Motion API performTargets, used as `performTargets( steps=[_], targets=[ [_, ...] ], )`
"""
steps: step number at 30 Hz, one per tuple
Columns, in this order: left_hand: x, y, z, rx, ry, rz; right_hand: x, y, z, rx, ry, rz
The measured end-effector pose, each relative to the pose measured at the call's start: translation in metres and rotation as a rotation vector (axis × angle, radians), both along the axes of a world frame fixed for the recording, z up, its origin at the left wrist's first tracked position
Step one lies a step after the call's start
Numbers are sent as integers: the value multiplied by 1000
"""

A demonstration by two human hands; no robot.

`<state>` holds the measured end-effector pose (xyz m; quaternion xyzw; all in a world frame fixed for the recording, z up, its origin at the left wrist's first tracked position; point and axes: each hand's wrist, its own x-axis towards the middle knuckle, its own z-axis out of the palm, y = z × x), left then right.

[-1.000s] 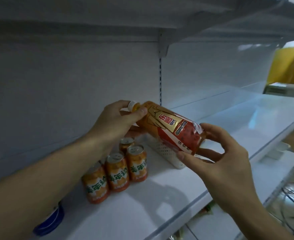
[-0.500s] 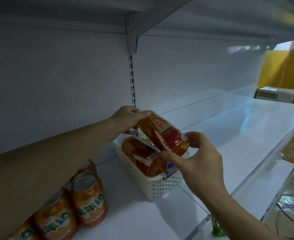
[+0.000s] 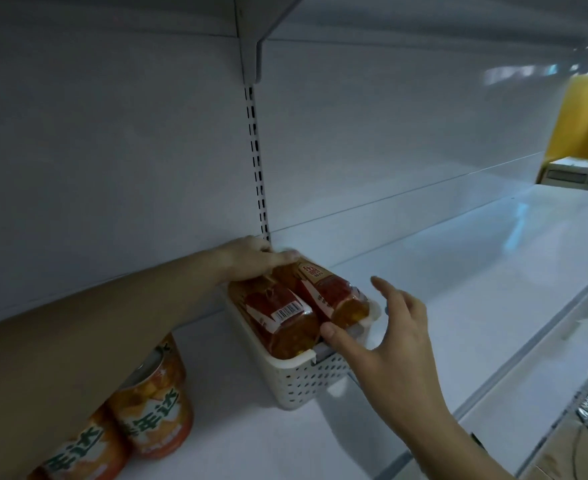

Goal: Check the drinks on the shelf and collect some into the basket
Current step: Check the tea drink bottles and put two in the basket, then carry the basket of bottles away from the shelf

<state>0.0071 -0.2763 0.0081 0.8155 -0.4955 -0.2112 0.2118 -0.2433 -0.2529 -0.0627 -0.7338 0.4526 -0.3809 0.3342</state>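
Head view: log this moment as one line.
basket: two bottles lying side by side | left hand: on right bottle's cap end | right hand: open, thumb at bottle bases | cans: on shelf

Left hand [image 3: 251, 259]: bare, no glove, ring or watch visible. Forearm bare up to frame edge, no sleeve in view. Right hand [image 3: 386, 341]: bare, short plain nails, wrist and forearm uncovered.
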Motion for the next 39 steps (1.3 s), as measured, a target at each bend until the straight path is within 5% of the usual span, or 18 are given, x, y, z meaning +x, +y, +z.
performTargets(
  steps=[6, 17, 22, 31, 36, 39],
  targets=[
    [-12, 3, 1, 27, -83, -12, 18, 25, 5, 648, -400, -25],
    [-29, 26, 3, 98, -137, 9, -35, 22, 18, 551, -294, -35],
    [-52, 42, -14, 206, 80, 6, -97, 21, 25, 586, -246, 1],
    [-127, 79, -36, -160, 235, 23, -121, 67, 10, 401, -521, -266],
    [-163, 118, -46, -370, 479, -277, -156, 99, 8, 330, -595, -328],
    [-186, 128, -54, -404, 477, -404, -188, 118, 6, 313, -651, -371]
  ],
)
